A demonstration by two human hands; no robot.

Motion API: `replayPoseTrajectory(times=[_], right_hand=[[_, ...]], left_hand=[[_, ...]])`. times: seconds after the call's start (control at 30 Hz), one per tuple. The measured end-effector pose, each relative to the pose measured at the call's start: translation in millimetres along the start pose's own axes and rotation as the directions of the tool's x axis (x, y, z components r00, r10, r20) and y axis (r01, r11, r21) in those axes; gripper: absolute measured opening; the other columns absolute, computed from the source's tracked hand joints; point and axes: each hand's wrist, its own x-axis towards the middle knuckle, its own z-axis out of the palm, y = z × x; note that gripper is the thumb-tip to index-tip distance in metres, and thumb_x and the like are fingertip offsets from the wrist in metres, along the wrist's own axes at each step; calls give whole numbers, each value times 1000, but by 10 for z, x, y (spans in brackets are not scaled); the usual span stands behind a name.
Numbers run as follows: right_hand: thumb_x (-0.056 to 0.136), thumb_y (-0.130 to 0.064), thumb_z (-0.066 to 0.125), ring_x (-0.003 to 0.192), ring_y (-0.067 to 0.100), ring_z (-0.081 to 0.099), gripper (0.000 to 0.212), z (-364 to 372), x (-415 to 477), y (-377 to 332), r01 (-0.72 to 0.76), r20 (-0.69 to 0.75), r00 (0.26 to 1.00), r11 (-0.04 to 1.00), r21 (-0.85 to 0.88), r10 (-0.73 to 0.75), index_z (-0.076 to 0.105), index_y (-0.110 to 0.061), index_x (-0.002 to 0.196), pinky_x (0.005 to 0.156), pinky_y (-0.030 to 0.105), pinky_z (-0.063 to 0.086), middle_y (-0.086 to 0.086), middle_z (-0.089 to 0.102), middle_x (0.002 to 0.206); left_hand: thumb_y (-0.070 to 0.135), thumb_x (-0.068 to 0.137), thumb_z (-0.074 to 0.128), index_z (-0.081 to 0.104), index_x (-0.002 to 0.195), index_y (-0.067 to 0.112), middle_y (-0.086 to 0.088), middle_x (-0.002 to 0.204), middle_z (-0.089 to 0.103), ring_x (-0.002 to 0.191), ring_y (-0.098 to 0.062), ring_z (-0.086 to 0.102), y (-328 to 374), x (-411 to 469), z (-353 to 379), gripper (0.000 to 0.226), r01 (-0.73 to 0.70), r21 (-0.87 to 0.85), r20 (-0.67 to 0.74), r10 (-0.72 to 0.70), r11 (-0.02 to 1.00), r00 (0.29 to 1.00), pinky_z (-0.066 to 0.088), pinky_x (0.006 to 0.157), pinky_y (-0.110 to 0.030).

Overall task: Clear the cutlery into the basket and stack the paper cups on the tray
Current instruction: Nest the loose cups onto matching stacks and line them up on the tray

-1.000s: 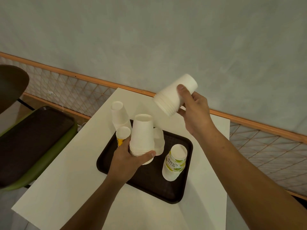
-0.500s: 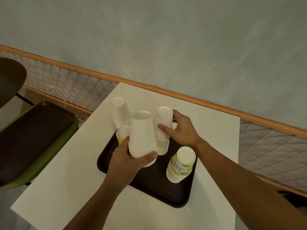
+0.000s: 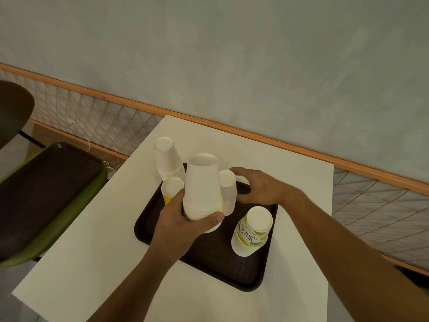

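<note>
Left hand: the left hand (image 3: 183, 225) is wrapped round the bottom rims of a tall stack of white paper cups (image 3: 202, 187), thumb across the front, fingers behind. Pretty firmly clamped on it.
Held stack: upside down, bases up, kept roughly upright over the near-left part of the tray.
Right hand: the right hand (image 3: 257, 187) is laid over the far edge of the tray, fingers loosely spread and curled just beside a shorter white cup stack (image 3: 228, 194). Nothing is seen gripped in it; whether the fingertips are touching that stack can't be told, since the held stack is in the way.
Tray: a dark brown tray (image 3: 216, 259) is set on the white desk (image 3: 92, 256), about mid-desk.
Printed cup: an inverted cup with green and yellow print (image 3: 253, 231) is stood on the right side of the tray, well apart from the held stack.
Yellow-print cup: another inverted cup with some yellow print (image 3: 171, 189) is seen at the tray's left edge, partly hidden behind the left hand.
Far stack: one more inverted white cup stack (image 3: 168, 161) is stood near the tray's far-left corner; on the tray or on the desk can't be told.
Off to the side: a green chair with a dark seat (image 3: 46, 196) is parked left of the desk.
</note>
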Motion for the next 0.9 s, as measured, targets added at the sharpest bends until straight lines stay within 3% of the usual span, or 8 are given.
replayPoseTrajectory(times=[0.1,0.2,0.27,0.37,0.43,0.53,0.9], right_hand=[[89,-31,68,149,16,27,77,-345,-169,-73,-82,-21,996,993,81,84,28,-33,156,116,28,22,-10,29,162],[82,-50,62,146,12,33,69,-526,-388,-361,35,-235,971,938,344,50,40,-43,148,119,32,29,-24,39,154],[86,-55,63,140,2,39,63,-539,-523,-650,142,-310,951,904,403,-11,47,-40,145,115,26,32,-26,45,149],[87,-65,59,128,-8,49,68,-454,-658,-1030,216,-308,945,918,333,-110,50,-30,144,107,19,40,-23,55,140],[80,-72,61,119,-6,57,71,-366,-687,-1181,193,-278,955,930,312,-105,55,-31,138,102,23,49,-23,61,130],[80,-64,70,108,3,64,62,-237,-678,-1270,147,-301,952,943,299,-53,58,-32,132,92,34,58,-19,66,123],[78,-61,75,98,0,64,59,-200,-714,-1318,123,-317,947,965,231,-45,57,-35,128,81,23,57,-24,62,112]], left_hand=[[49,58,94,61,129,28,13,118,70,115,-14,65,47,7,8,81,-6,2,6,6,1000,1000,59,86,-21],[46,61,91,62,128,28,13,116,71,113,-13,66,95,22,24,75,0,-2,18,0,1000,1000,60,88,-25],[53,57,92,62,126,27,13,115,71,112,-12,67,142,17,32,80,-9,-26,25,9,1000,1000,60,86,-25],[51,59,90,63,127,24,7,117,72,113,-17,68,178,28,39,78,-9,-61,38,11,998,999,61,88,-31],[47,61,90,63,128,25,5,118,72,113,-19,68,197,38,42,75,-8,-78,51,12,997,999,61,89,-36],[51,60,89,59,131,30,8,120,71,114,-16,68,225,26,55,80,-28,-54,56,31,998,998,62,89,-38],[70,56,84,56,135,30,8,124,69,115,-19,67,157,-55,60,93,-43,34,19,43,998,999,61,91,-42]])
